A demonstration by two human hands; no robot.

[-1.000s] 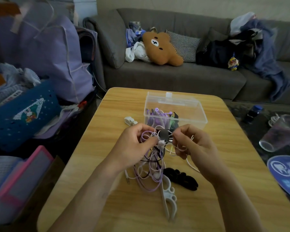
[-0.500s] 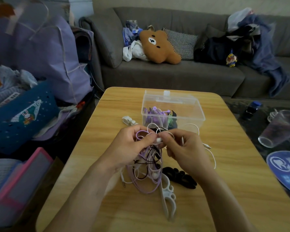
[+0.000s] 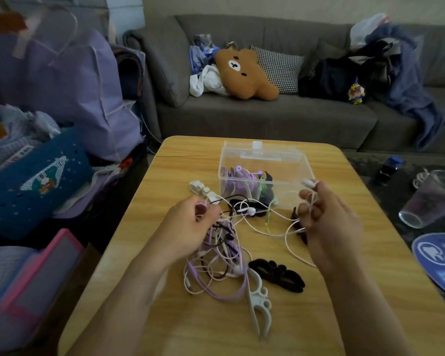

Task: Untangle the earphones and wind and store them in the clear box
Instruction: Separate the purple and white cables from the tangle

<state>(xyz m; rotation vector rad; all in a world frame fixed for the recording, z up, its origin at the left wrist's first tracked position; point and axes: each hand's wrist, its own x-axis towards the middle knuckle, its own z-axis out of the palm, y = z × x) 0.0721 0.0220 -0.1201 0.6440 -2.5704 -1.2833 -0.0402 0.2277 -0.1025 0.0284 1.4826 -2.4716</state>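
On the worktop [image 3: 319,291], just in front of the clear box [image 3: 265,173], the untangling step was in hand. The left hand [image 3: 188,227] gripped the earphones [image 3: 221,253] tangle; the right hand [image 3: 329,217] pinched a white cord [image 3: 275,233], stretched sideways between them. Next, that strand probably needed drawing free rightward.

Tangled earphones [image 3: 217,255] between left hand [image 3: 188,227] and right hand [image 3: 329,217], before clear box [image 3: 265,160].
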